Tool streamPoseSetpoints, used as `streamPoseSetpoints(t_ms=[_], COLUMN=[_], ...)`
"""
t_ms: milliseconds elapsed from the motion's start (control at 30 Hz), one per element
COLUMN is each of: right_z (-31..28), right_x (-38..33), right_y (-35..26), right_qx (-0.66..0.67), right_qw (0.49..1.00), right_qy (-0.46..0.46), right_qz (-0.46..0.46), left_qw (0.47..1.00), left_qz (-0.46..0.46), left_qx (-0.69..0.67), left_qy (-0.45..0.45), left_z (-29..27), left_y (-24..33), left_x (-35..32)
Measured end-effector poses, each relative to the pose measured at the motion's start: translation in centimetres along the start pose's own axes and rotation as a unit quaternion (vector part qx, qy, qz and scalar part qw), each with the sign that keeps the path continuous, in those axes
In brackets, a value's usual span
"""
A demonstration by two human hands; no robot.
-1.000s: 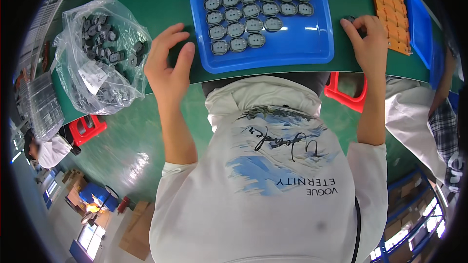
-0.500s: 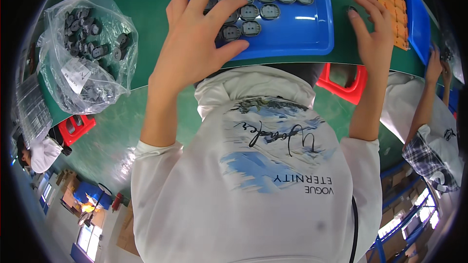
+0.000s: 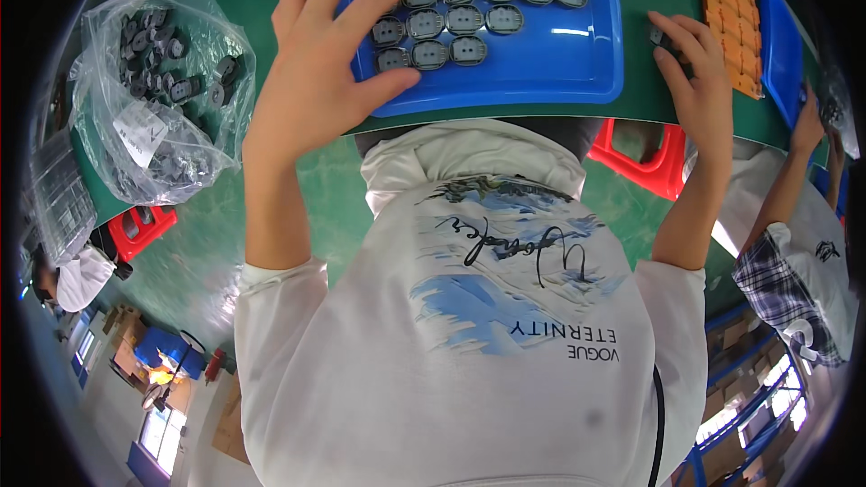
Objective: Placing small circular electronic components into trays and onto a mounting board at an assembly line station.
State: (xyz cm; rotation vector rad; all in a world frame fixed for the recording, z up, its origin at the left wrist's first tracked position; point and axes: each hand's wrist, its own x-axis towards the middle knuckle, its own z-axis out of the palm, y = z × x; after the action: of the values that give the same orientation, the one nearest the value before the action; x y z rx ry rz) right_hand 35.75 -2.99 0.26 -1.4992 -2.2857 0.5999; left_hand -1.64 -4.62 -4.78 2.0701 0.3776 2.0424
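A blue tray [image 3: 550, 68] lies on the green table in front of me, with rows of small grey oval plastic parts [image 3: 430, 55] set in it. My left hand [image 3: 325, 59] is over the tray's left edge, fingers spread and partly covering the leftmost parts. Nothing shows in its grasp. To the right of the tray, my right hand [image 3: 699, 68] pinches a small dark plastic part [image 3: 658, 36] between thumb and fingers; most of that part is hidden.
At the left, a clear plastic bag [image 3: 221, 140] holds several dark parts. An orange segmented panel [image 3: 731, 22] and another blue tray [image 3: 783, 54] lie at the right. Beyond them is another person's hand [image 3: 808, 122]. A red stool [image 3: 663, 162] stands below the table edge.
My left hand has moved left, uncovering more grey parts in the tray's lower left rows. My right hand has shifted slightly down and right, and the part in its fingers shows more.
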Motion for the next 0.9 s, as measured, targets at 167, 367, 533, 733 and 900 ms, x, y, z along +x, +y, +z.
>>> streamPoseSetpoints(t_ms=[167, 367, 533, 733, 900], right_z=[0.0, -0.4, -0.1, 2.7, 3.3], right_x=[-0.2, 0.1, 0.7, 2.4, 3.4], right_y=[-0.6, -0.1, -3.9, -8.3, -8.7], right_qx=[-0.018, 0.024, 0.075, 0.037, 0.002], right_qw=[0.999, 0.999, 0.992, 0.96, 0.959], right_qy=[0.016, 0.031, 0.104, -0.066, -0.111], right_qz=[0.03, 0.003, 0.008, -0.268, -0.262], left_qw=[0.789, 0.79, 0.801, 0.834, 0.844], left_qz=[-0.355, -0.369, -0.371, -0.374, -0.365], left_qx=[0.331, 0.324, 0.3, 0.256, 0.321], left_qy=[-0.376, -0.367, -0.361, -0.314, -0.226], left_z=[-2.1, -2.7, -3.2, -4.6, -7.4], left_y=[5.7, 5.7, 5.6, 5.8, 6.4], left_x=[4.1, 3.7, 3.6, 3.9, 3.3])
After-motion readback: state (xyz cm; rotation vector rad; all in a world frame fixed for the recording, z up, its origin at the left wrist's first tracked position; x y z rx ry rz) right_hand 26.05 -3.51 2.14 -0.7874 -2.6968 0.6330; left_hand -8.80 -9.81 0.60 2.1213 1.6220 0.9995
